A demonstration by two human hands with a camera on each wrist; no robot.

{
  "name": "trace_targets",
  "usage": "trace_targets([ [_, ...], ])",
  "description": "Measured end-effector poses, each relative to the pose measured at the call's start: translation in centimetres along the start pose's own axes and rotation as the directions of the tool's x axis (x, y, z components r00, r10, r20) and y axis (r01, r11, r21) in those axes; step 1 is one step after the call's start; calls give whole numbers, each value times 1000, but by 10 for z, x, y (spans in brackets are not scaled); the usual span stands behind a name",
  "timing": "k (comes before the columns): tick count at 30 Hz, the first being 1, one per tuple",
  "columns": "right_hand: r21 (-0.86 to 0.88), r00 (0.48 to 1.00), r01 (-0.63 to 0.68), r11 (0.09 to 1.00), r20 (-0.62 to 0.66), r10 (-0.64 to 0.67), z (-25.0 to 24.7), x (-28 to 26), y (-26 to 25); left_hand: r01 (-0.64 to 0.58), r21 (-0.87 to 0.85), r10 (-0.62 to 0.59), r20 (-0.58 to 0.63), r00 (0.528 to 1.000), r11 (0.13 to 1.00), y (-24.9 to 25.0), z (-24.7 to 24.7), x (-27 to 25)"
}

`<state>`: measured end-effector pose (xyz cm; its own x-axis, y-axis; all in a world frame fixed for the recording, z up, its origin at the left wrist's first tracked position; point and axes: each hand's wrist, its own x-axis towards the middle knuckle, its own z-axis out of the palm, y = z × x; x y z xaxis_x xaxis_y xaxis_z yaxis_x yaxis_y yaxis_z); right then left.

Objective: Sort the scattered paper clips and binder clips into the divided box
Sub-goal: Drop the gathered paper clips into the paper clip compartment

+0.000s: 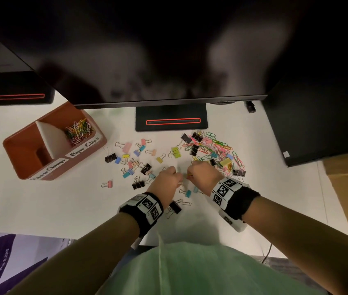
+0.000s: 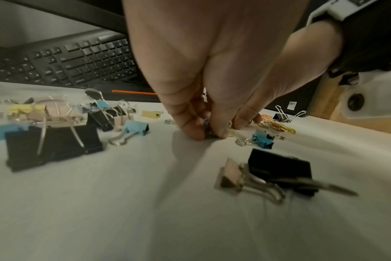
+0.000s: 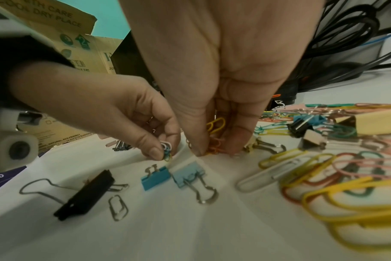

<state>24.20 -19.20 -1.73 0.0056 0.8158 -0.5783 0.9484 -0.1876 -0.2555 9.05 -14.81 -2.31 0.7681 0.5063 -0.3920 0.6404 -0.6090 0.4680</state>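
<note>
— Both hands busy?

— Yes. Left hand (image 3: 145, 123) pinches a few small paper clips (image 3: 166, 150); right hand (image 3: 223, 98) pinches an orange and yellow bunch (image 3: 215, 134), fingertips on the desk (image 1: 62, 205).

— And the divided box (image 1: 19, 143)?

— Well apart, far left; its paper-clip compartment (image 1: 79, 129) holds a pile already.

— Risk?

— Loose bunches, long carry: I could shed clips, or snag a binder clip (image 3: 155, 177) lying just beside.

Bare white surface (image 1: 51, 205) near the front edge on the left: open passage | scattered coloured binder clips (image 1: 135, 160) lie between the hands and the brown divided box (image 1: 30, 165) | tangled coloured paper clips (image 1: 215, 150) crowd the right | low black monitor (image 1: 147, 60) overhangs behind.
</note>
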Motion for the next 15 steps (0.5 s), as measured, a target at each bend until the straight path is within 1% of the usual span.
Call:
trace_targets([
  [3, -25, 1000, 18, 1000, 0, -18, 1, 0, 0, -11, 54, 11, -1, 1000, 998, 1, 0, 4],
  [6, -34, 1000, 27, 999, 8, -27, -1, -1, 1, -4, 112, -1, 46, 999, 994, -3, 3, 5],
  [8, -39, 999, 44, 998, 16, -43, -3, -3, 2, -2, 79, -1, 42, 999, 997, -6, -1, 0],
  [10, -38, 999, 49, 998, 16, -49, -9, -4, 2, -9, -32, 9, -26, 1000, 999, -7, -13, -9],
  [12, -13, 998, 57, 998, 4, -57, -21, -5, -3, -21, -153, 0, -137, 991, 988, -11, -33, -24],
  [15, 58, 993, 103, 993, -68, -99, -50, -1, -25, -11, -226, -61, -308, 949, 974, -32, -73, -48],
])
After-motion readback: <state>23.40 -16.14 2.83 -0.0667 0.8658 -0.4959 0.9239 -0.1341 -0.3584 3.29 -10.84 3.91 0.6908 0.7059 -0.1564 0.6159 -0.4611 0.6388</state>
